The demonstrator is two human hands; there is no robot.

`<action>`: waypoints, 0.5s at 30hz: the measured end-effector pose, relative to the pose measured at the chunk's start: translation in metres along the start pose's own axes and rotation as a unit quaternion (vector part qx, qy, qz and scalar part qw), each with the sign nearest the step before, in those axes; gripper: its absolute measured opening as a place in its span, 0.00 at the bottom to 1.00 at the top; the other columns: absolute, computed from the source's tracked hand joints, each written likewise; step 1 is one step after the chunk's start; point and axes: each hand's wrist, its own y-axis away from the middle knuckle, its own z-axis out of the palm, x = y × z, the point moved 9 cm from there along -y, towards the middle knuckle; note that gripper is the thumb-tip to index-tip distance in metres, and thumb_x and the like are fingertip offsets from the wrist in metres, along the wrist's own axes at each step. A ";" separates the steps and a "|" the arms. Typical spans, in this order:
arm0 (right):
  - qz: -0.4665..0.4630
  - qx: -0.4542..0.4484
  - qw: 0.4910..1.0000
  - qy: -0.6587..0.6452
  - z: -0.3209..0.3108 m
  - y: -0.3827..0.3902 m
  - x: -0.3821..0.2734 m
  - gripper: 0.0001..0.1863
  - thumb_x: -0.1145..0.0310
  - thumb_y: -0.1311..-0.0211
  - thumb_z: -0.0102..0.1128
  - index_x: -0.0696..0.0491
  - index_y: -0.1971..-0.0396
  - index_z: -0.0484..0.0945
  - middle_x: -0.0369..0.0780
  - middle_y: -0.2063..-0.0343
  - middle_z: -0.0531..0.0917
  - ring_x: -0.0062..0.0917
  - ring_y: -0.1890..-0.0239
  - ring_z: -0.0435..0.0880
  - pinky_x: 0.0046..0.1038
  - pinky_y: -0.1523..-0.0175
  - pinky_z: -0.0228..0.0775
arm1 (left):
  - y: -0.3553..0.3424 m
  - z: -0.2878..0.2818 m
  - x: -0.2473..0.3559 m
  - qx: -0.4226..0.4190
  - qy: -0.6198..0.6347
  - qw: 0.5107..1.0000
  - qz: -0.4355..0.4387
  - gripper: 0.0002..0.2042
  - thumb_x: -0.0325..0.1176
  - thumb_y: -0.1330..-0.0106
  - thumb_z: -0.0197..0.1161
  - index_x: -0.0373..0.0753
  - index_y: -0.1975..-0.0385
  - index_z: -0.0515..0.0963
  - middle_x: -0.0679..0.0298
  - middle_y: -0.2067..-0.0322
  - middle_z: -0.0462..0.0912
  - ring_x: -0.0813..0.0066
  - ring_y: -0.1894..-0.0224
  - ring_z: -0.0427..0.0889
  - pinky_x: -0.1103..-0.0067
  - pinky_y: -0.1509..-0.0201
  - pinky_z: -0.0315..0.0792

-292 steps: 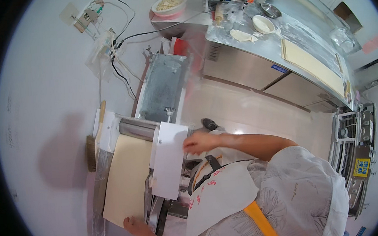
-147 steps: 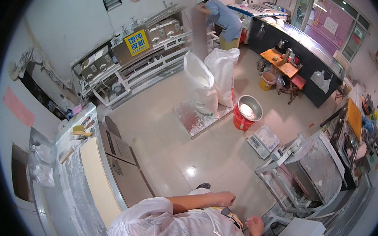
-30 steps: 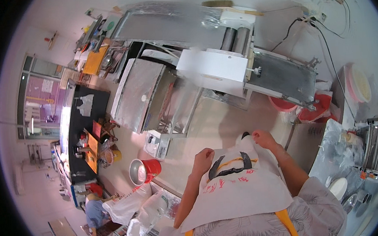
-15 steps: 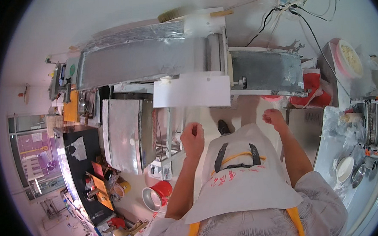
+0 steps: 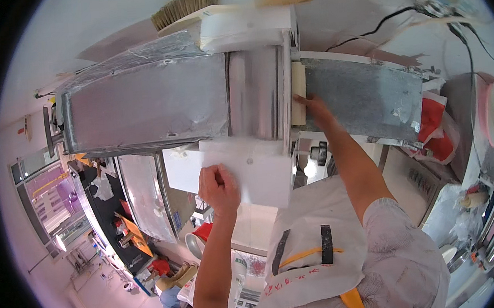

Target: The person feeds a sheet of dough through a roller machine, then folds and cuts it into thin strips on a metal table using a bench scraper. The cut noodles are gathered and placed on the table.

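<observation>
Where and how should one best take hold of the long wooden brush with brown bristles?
Probably by the slim tan wooden handle, from the right: the brush lies sideways, brown bristles to the left, and the handle's free end appears to jut past the white boxy housing.

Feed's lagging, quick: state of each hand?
Left hand: loosely closed, nothing visible in it.
Right hand: fingertips at the pale strip; whether gripping cannot be told.

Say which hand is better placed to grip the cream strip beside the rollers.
The right hand, probably: it is at the cream strip. The left hand is farther off, by the white panel.
</observation>
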 end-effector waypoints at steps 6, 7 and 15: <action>0.057 0.029 0.998 -0.010 -0.004 -0.044 0.018 0.43 0.58 0.51 0.86 0.68 0.42 0.73 0.51 0.53 0.86 0.39 0.55 0.89 0.40 0.54 0.84 | -0.010 0.007 0.015 -0.027 -0.024 0.999 -0.013 0.10 0.28 0.28 0.64 0.36 0.72 0.74 0.61 0.77 0.71 0.66 0.78 0.69 0.70 0.73 0.64; 0.058 0.021 0.998 -0.009 -0.001 -0.044 0.014 0.44 0.58 0.51 0.85 0.68 0.41 0.72 0.51 0.53 0.85 0.40 0.54 0.88 0.40 0.53 0.84 | -0.011 0.007 0.017 -0.029 -0.028 0.999 -0.005 0.10 0.28 0.27 0.64 0.35 0.72 0.74 0.61 0.77 0.70 0.68 0.78 0.69 0.71 0.73 0.64; 0.039 0.111 0.984 0.131 -0.002 -0.030 -0.008 0.42 0.58 0.52 0.85 0.70 0.44 0.74 0.51 0.56 0.86 0.41 0.55 0.89 0.38 0.49 0.82 | -0.017 0.009 0.021 -0.046 -0.041 0.998 -0.004 0.10 0.27 0.26 0.62 0.35 0.72 0.73 0.59 0.76 0.69 0.64 0.78 0.69 0.69 0.73 0.63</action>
